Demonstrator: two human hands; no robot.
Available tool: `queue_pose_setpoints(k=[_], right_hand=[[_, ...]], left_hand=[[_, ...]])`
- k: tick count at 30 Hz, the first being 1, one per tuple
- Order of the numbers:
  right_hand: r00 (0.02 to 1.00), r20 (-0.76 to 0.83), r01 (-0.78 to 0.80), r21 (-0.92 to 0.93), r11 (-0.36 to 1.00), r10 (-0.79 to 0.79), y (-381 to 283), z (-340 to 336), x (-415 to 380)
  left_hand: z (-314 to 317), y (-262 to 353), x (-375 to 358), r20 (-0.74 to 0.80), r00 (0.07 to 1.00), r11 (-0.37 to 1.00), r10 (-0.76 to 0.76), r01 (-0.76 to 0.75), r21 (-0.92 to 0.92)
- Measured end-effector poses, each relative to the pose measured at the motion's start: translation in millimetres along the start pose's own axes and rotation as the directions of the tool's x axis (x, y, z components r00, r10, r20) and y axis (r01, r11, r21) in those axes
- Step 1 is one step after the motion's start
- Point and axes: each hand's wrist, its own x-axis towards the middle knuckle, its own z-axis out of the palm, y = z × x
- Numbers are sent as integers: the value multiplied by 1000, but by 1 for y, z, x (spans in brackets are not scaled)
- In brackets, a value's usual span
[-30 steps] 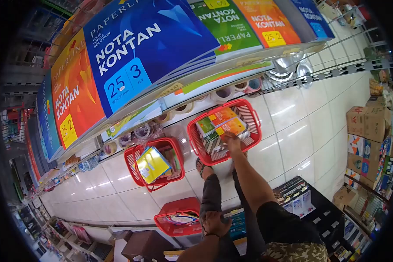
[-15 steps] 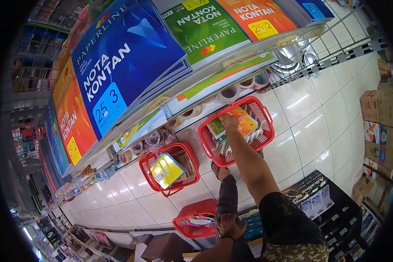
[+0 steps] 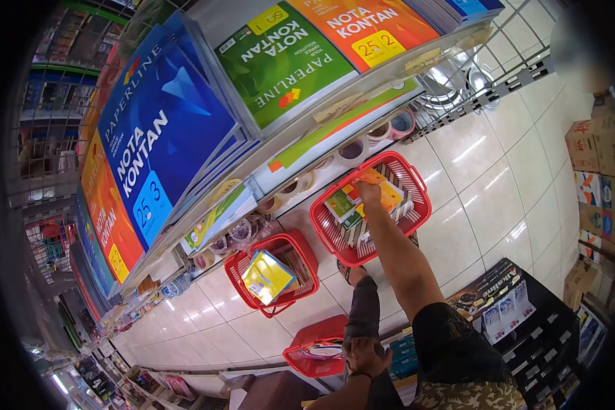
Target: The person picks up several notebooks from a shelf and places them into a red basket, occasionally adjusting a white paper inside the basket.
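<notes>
My right hand [image 3: 370, 191] is down in a red basket [image 3: 422, 217], its fingers closed on an orange booklet [image 3: 391, 198]. Beside it in that basket is a green booklet [image 3: 339, 203], with striped-edged stacks underneath. My left hand [image 3: 367, 357], a dark band at its wrist, rests with fingers apart on my dark-trousered leg [image 3: 363, 307], holding nothing. A second red basket [image 3: 309, 254] to the left has a yellow booklet [image 3: 268, 276] on top. Nearer to my left hand stands a third red basket [image 3: 314, 369] with items inside.
A shelf edge [image 3: 307, 126] carries blue [image 3: 167, 123], green [image 3: 283, 65] and orange [image 3: 369, 27] booklet stacks, with tape rolls [image 3: 353, 150] below. A black display stand [image 3: 543, 328] is at the lower right. Cardboard boxes [image 3: 598, 147] line the far right.
The view has shifted, so the shelf stacks appear further left. My right hand has moved slightly right over the booklets, uncovering more orange beside it. My left hand stays on my leg.
</notes>
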Motion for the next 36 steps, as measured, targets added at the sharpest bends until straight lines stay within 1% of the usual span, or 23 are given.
queue_pose_setpoints(k=[1, 3, 4, 6, 7, 9, 10, 12, 14, 16, 17, 18, 19, 22, 24, 27, 29, 30, 31, 32, 33, 35, 36], right_hand=[[1000, -3, -5, 2, 1000, 5, 2, 5, 3], [995, 69, -61, -208, 976, 76, 2, 16, 8], [994, 67, -66, -206, 976, 82, 1, 20, 7], [984, 142, -114, 9, 993, 112, -3, 27, 2], [983, 143, -117, 14, 993, 113, -9, 26, -2], [976, 166, -190, 331, 924, 141, -23, 23, -12], [976, 167, -190, 333, 924, 141, -26, 18, -13], [995, 33, -92, 88, 992, 89, -32, -4, -18], [974, -125, 164, -185, 969, -188, -58, -44, -48], [916, -286, 305, 49, 951, -280, -63, -85, -66], [984, -143, 159, 407, 900, -109, -67, -117, -74], [982, -128, 189, 647, 739, -139, -84, -141, -94], [997, -17, 67, 621, 781, -72, -109, -178, -114], [944, -9, 229, 734, 639, -329, -178, -242, -169], [821, 47, 357, 735, 577, -569, -232, -268, -193], [696, 14, 603, 531, 595, -718, -339, -264, -237], [546, 91, 779, 311, 545, -833, -405, -251, -251], [560, 83, 760, 345, 551, -824, -429, -239, -253], [520, 118, 810, 245, 532, -846, -456, -232, -256], [433, 99, 862, 244, 444, -896, -475, -221, -252], [426, 128, 871, 208, 444, -896, -491, -215, -246], [274, 142, 954, -168, 249, -951, -503, -207, -231], [349, 171, 870, -424, 250, -922, -504, -207, -252]], left_hand=[[0, 0, 0, 5, 1000, 1000, 2, -2, 5], [0, -1, -1, 12, 1000, 1000, 0, 0, -13], [1, -1, -1, 16, 1000, 1000, -1, 1, -9], [2, -3, -1, 13, 1000, 1000, 17, -17, -3], [-2, -2, 0, 13, 1000, 1000, 17, -17, 3], [-8, 0, 1, 47, 999, 1000, 16, -17, 23], [-8, -1, 1, 45, 999, 1000, 16, -17, 24], [-5, -3, 0, 29, 999, 999, 27, -28, 16], [-2, -4, -1, 32, 999, 1000, 13, -14, 21], [2, -6, 0, 57, 998, 1000, -3, 2, 13], [3, -7, 0, 49, 999, 1000, 6, -6, -5], [3, -8, 1, 59, 998, 1000, -5, 6, -14], [2, -8, 2, 69, 997, 1000, -16, 18, -20], [-13, -2, 7, 24, 1000, 999, -7, 8, -47], [-17, -5, 8, -11, 999, 998, 40, -40, -39], [-8, -8, 7, -21, 999, 997, 36, -37, -72], [-5, -9, 6, -18, 999, 997, 50, -51, -50], [-3, -10, 5, -33, 998, 998, 57, -58, -29], [-2, -10, 5, -46, 997, 998, 64, -64, -8], [-4, -9, 4, -50, 996, 998, 68, -69, -12], [-6, -7, 3, -42, 998, 998, 56, -57, -22], [-8, -6, 2, -37, 998, 998, 50, -51, -43], [-7, -5, 2, -18, 999, 999, 28, -28, -32]])
